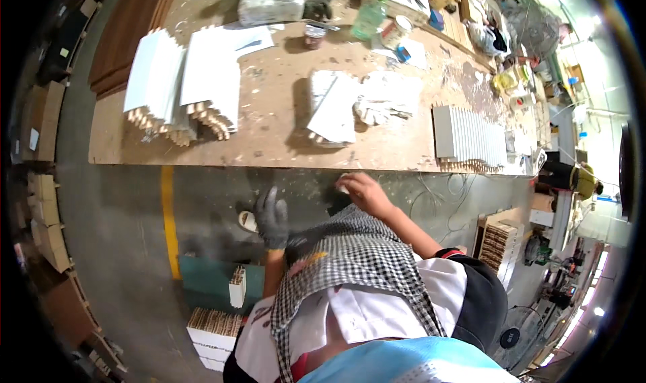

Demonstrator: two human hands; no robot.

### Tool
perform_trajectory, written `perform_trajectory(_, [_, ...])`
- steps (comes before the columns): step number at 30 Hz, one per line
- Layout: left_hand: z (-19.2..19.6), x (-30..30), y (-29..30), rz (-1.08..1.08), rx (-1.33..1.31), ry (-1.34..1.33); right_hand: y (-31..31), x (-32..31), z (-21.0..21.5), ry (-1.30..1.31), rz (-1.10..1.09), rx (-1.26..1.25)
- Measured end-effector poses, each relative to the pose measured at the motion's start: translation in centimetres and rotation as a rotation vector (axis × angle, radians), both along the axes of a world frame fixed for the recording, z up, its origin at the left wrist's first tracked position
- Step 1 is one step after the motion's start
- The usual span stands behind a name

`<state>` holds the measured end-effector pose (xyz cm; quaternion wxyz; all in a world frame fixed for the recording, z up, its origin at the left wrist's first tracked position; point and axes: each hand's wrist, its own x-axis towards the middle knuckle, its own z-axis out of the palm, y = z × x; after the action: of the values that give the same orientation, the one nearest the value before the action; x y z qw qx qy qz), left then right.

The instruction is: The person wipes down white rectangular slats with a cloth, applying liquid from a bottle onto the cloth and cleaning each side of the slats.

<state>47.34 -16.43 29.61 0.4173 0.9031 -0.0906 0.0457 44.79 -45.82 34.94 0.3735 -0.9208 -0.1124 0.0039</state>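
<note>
My left hand (272, 220), in a dark grey glove, hangs in front of the table's near edge. Its fingers stretch forward and hold nothing that I can see. To its right, my bare right hand (367, 193) is closed at the fingertips, just short of the same edge. Something small and pale shows at those fingertips, too small to name. Closest to the hands on the wooden table (269, 141) lie a stack of white-painted pieces (333, 107) and a crumpled white cloth (387, 97).
White slats with bare wooden ends (212, 77) stand in bundles at the left; a row of grey-white slats (468, 137) stands at the right. Behind are a green bottle (370, 18) and a small cup (313, 37). More white pieces (208, 336) are stacked at lower left.
</note>
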Motion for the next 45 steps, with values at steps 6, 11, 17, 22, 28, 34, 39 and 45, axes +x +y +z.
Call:
perform_trajectory(6, [7.0,5.9,-15.4,-0.009,0.131,-0.272,-15.5,0.7,0.6,-0.170,-0.386,-0.003])
perform_trajectory(11, [6.2,10.2,-17.3,0.080,0.025,-0.134,-19.8,10.7,0.3,-0.326,-0.452,-0.170])
perform_trajectory(17, [3.3,12.3,-16.4,-0.131,-0.068,0.119,-25.9,17.6,-6.4,-0.126,-0.305,-0.339])
perform_trajectory(22, [2.9,12.7,-15.0,-0.081,-0.165,0.207,-14.0,17.8,4.8,-0.383,-0.490,-0.244])
perform_trajectory(28, [2.0,13.4,-14.8,-0.170,-0.232,0.222,-4.7,16.0,-1.2,-0.268,0.029,-0.333])
perform_trajectory(34, [5.2,13.7,-15.2,-0.187,0.117,0.035,-16.0,24.3,-5.6,0.034,-0.703,0.158])
perform_trajectory(39, [4.8,14.2,-14.3,-0.325,0.106,-0.162,-16.9,21.4,-1.7,0.078,-0.718,1.078])
perform_trajectory(45, [7.0,15.0,-15.8,-0.304,-0.014,-0.035,-20.8,17.4,2.2,0.180,-0.649,1.347])
